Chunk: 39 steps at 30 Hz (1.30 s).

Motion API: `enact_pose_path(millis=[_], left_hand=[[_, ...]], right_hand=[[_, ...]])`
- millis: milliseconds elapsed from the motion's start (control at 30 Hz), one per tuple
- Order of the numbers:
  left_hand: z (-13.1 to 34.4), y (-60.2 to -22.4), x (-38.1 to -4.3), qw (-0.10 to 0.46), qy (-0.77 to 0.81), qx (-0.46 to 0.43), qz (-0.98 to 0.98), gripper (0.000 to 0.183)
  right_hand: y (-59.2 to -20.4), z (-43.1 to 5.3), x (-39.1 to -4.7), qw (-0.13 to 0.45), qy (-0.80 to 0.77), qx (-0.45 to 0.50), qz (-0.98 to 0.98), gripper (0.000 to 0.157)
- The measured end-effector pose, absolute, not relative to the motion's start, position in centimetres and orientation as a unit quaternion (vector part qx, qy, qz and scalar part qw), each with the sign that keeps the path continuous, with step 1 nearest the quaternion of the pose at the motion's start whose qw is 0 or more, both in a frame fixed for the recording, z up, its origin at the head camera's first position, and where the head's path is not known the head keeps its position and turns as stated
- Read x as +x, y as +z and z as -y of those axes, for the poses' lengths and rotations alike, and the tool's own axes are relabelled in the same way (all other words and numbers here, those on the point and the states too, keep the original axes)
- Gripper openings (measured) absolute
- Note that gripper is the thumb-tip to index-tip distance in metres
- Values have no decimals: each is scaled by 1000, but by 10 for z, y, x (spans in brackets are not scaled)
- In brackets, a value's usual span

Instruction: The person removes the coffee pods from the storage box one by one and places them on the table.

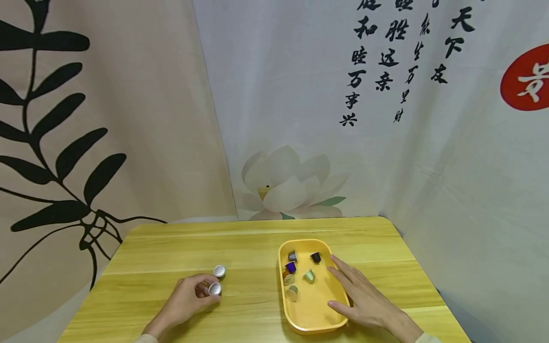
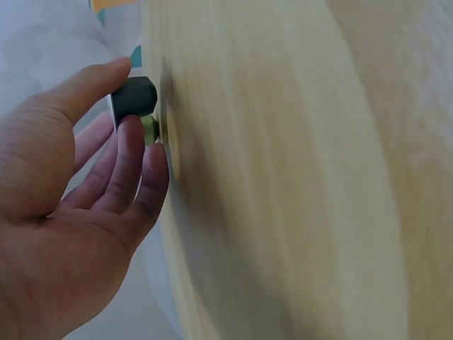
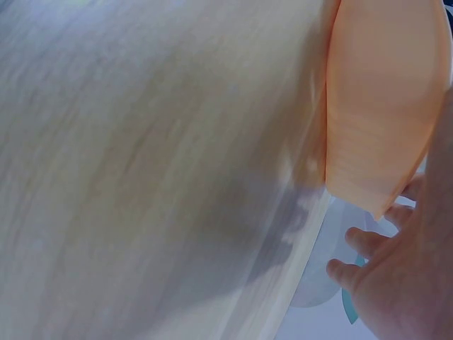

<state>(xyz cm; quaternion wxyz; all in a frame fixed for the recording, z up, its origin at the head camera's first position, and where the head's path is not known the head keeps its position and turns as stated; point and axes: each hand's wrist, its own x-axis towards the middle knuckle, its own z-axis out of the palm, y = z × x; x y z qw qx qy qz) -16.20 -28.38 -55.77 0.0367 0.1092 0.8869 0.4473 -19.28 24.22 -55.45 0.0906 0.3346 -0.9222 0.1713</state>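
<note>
At the yellow tray's edge [image 1: 315, 329], right hand [image 1: 364, 297]

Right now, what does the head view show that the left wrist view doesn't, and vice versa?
Head only: the right hand at the side of the yellow tray, the capsules inside it, and the black lettering on the backdrop.

Left wrist only: the palm side of the left hand, the dark side of the held capsule, and the green side of the second capsule.

Both: the left hand pinching the held capsule, the second capsule near it, the wooden tabletop. The orange patch at the wrist view's top edge may be the tray; can't tell.
</note>
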Motion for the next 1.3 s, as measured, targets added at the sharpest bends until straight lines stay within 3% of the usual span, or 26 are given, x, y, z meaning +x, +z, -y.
enact_pose_path(millis=[1000,1300], left_hand=[[282,-564,-164,30,448,109,-887,40],[289,-559,-159,45,458,105,-881,52]], right_hand=[[-555,-243,-194,84,181,331,922,76],[-556,-243,-193,88,176,329,923,75]])
